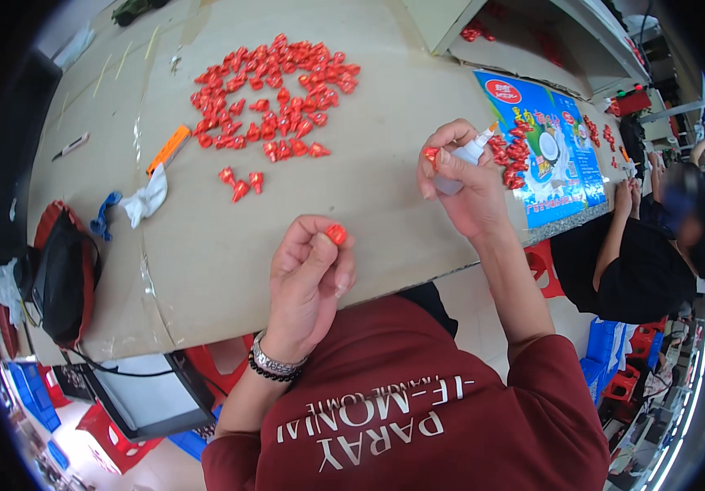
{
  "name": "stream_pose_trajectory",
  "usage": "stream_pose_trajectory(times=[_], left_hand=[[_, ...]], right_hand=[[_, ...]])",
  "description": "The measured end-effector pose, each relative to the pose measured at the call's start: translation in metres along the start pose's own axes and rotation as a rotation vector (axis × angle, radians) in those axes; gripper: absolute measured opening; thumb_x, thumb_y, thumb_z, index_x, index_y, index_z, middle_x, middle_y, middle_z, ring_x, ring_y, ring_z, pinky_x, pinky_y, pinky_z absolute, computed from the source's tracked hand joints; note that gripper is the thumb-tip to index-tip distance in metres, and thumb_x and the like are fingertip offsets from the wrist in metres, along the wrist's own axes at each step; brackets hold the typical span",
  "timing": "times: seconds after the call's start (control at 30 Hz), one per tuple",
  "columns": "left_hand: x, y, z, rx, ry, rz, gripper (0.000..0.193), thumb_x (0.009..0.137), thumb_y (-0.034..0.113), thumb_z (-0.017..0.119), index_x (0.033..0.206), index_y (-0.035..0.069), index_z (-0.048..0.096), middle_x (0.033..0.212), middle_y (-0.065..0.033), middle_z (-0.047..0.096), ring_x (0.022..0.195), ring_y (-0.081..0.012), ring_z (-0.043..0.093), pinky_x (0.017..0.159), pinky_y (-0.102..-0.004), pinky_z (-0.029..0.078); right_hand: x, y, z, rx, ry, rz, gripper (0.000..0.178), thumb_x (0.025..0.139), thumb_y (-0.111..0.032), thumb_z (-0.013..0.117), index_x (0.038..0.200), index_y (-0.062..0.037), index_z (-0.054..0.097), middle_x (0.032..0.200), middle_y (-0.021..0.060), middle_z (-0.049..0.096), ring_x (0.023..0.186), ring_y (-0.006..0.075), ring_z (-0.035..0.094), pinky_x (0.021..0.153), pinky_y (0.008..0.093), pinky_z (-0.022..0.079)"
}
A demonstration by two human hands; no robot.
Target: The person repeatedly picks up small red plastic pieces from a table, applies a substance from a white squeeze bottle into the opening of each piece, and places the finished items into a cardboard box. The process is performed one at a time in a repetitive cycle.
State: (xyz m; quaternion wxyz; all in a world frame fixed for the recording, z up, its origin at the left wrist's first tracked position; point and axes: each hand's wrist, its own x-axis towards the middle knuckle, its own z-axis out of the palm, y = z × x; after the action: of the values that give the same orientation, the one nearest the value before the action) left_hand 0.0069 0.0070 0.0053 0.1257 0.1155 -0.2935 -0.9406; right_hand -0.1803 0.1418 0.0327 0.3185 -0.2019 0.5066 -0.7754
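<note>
My left hand (305,274) is closed over the near edge of the table, pinching a small shiny red plastic piece (336,234) between thumb and fingers. Higher and to the right, my right hand (481,199) wraps round a small white squeeze bottle (469,152) with a thin nozzle that points up and to the right. Another red piece (432,155) shows at the fingertips of that same hand. A wide heap of similar red pieces (287,105) lies beyond my hands, with several loose ones (240,189) nearer me.
At left lie an orange utility knife (170,148), a crumpled white cloth (146,198), a pen (70,146) and a black-and-red bag (64,278). More red pieces (516,155) rest by a blue printed sheet (545,123) at right. Beyond it sits a person in black (647,262).
</note>
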Motion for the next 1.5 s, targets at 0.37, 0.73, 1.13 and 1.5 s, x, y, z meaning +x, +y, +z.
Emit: stream_pose_trajectory(times=[0.37,0.73,1.13,1.5], left_hand=[[-0.009,0.003,-0.001,-0.039,0.038,0.009,0.014,0.094,0.02,0.055,0.099,0.007,0.052,0.088,-0.0026,0.059,0.057,-0.0078,0.045,0.05,-0.0216,0.033],[-0.01,-0.001,-0.002,-0.077,0.08,-0.022,0.011,0.096,0.017,0.052,0.1,0.006,0.053,0.088,-0.0039,0.059,0.057,-0.0075,0.045,0.051,-0.0213,0.034],[-0.011,-0.006,0.0,0.138,0.079,0.096,0.014,0.095,0.017,0.053,0.101,0.004,0.053,0.09,-0.0039,0.06,0.059,-0.0072,0.046,0.053,-0.0215,0.035],[-0.01,-0.01,-0.004,0.466,0.136,0.253,0.012,0.094,0.01,0.055,0.1,0.0,0.053,0.076,-0.0003,0.057,0.059,-0.0031,0.048,0.052,-0.0187,0.038]], right_hand=[[-0.025,0.018,0.043,-0.048,0.066,0.187,0.021,0.077,0.0,0.062,0.098,-0.0009,0.059,0.08,0.0063,0.06,0.063,0.0135,0.057,0.056,0.0262,0.043],[-0.039,0.023,0.051,-0.292,0.049,0.023,0.02,0.078,0.003,0.063,0.097,0.0008,0.06,0.08,0.0077,0.064,0.067,0.0128,0.062,0.058,0.0238,0.048],[-0.037,0.027,0.057,-0.373,0.031,-0.003,0.008,0.082,-0.003,0.063,0.088,0.0002,0.065,0.076,0.0032,0.065,0.063,0.0073,0.057,0.058,0.0202,0.047],[-0.044,0.021,0.067,-0.319,0.078,0.222,0.01,0.082,-0.01,0.065,0.076,-0.004,0.059,0.059,0.003,0.059,0.045,0.0072,0.052,0.04,0.0198,0.037]])
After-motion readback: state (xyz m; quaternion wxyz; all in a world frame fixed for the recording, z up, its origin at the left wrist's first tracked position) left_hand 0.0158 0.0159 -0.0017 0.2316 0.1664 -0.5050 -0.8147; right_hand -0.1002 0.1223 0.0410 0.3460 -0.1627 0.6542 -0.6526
